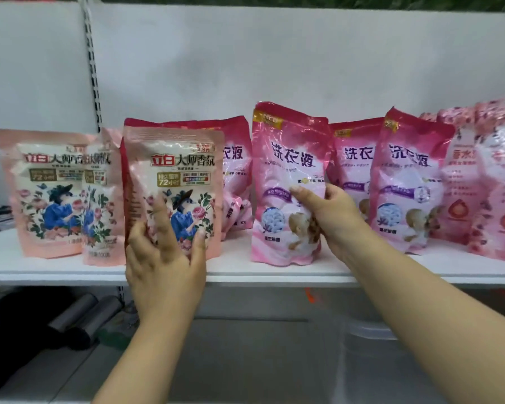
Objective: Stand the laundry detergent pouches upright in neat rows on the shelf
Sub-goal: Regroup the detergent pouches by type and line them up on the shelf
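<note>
On the shelf (245, 271), the left hand (165, 258) presses spread, straight fingers against the floral pouch (172, 182), which stands upright. Right of that pouch, the right hand (330, 217) curls round the side of the pink pouch (286, 158), upright, long axis vertical, standing forward of its row.

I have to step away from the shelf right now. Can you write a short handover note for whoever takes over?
Left hand: fingers spread on the front of the pale pink floral pouch, steadying it near the white shelf's front edge.
Right hand: grips the bright pink pouch with purple lettering, upright mid-shelf.
Done: pouches stand upright, floral ones left, bright pink ones centre, darker pink pouches right.
Left: rows are uneven and overlapping; square both held pouches into line.
</note>
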{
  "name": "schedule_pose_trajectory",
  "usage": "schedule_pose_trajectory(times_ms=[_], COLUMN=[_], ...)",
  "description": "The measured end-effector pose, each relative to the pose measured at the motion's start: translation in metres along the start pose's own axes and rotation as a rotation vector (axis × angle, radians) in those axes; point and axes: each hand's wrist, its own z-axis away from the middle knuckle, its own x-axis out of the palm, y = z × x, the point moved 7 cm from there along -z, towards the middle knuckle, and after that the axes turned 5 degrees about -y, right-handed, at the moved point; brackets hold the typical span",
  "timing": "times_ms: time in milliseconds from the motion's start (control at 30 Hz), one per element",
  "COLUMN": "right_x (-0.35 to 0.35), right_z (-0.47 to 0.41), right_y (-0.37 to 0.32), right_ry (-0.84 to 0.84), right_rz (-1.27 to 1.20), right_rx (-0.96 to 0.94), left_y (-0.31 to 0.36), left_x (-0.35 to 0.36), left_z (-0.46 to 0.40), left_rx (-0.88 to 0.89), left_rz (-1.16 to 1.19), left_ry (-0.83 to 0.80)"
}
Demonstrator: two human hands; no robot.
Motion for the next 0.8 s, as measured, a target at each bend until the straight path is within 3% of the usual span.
schedule_pose_trajectory(times_ms=[133,367,633,800], right_x=[-0.024,-0.009,-0.017,-0.011], right_z=[0.005,0.008,0.016,0.011], right_y=[0.005,0.018,0.006,0.014], right_ry=[0.115,-0.095,0.029,-0.099], right_rz=[-0.046,-0.019,-0.079,-0.064], right_rx=[-0.028,0.156,0.04,0.113], left_y=[0.0,-0.001,-0.004,-0.002], left_x=[0.002,0.003,0.005,0.003], left_z=[0.0,0.0,0.002,0.002], left_rx=[-0.021,-0.041,-0.075,-0.068], left_rz=[0.013,-0.019,-0.028,-0.012], left_ry=[-0.02,-0.012,-0.042,-0.022])
